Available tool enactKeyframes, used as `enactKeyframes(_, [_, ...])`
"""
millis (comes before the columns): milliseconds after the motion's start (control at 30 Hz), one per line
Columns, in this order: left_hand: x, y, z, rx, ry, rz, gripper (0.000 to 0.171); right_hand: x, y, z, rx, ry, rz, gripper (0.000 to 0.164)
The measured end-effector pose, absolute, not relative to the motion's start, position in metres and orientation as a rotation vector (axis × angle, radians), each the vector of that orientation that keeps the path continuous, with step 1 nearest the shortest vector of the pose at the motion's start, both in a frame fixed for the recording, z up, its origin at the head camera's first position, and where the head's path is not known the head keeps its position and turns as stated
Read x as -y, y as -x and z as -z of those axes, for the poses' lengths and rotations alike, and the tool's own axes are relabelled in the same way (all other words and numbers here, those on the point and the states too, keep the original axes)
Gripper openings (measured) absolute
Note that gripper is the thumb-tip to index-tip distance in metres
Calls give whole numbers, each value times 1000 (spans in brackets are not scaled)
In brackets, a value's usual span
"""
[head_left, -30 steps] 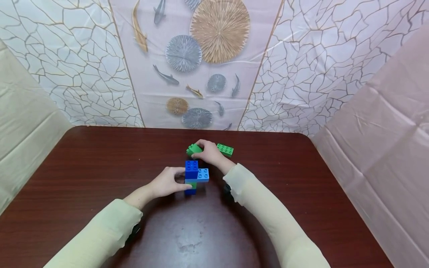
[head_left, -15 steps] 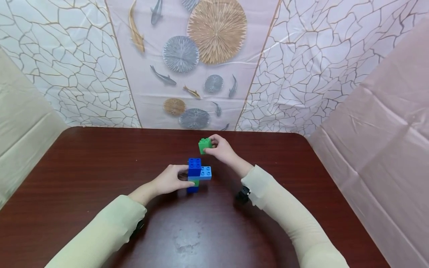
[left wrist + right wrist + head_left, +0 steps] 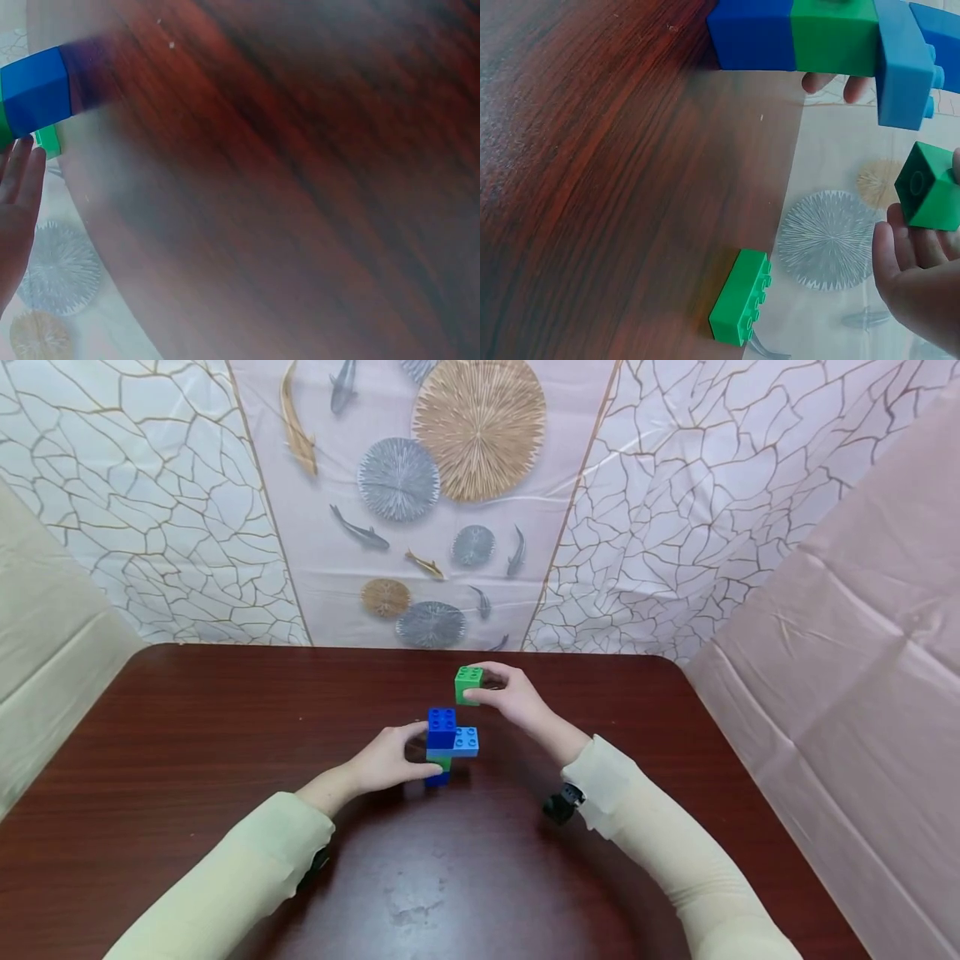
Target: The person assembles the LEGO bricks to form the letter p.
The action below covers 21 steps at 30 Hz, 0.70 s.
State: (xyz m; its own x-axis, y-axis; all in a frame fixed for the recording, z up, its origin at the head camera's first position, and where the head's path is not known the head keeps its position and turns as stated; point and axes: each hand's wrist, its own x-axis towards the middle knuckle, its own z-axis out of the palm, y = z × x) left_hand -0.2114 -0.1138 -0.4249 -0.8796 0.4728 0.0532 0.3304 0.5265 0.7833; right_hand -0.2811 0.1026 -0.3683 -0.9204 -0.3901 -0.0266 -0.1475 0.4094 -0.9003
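Observation:
My left hand [image 3: 386,762] grips an upright stack of toy building bricks around its middle. From the bottom the stack has a dark blue brick [image 3: 754,37], a green brick [image 3: 835,39], a light blue brick [image 3: 467,742] jutting out to the right, and a dark blue brick [image 3: 442,728] on top. Just beyond and right of it, my right hand [image 3: 517,697] pinches a green brick [image 3: 468,686] between thumb and fingers, studs up and raised off the table. The held green brick and the stack stand apart.
A longer green brick [image 3: 739,300] lies on the dark wooden table [image 3: 225,718] in the right wrist view; the right hand hides it in the head view. A patterned cloth [image 3: 337,618] hangs behind the table's far edge.
My right hand has lifted the green brick, moved it to the right and turned it studs up. My left hand still holds the stack, with little movement.

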Motion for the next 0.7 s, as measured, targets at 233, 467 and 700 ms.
enactKeyframes(233, [110, 211, 416, -2604, -594, -1419, 60, -114, 277, 364, -2430, 472, 1537, 39])
enactKeyframes(467, [110, 213, 412, -2518, -626, -1582, 41, -123, 269, 358, -2408, 456, 1547, 39])
enactKeyframes(700, [109, 215, 411, -2499, -640, -1566, 39, -129, 259, 352, -2369, 461, 1540, 41])
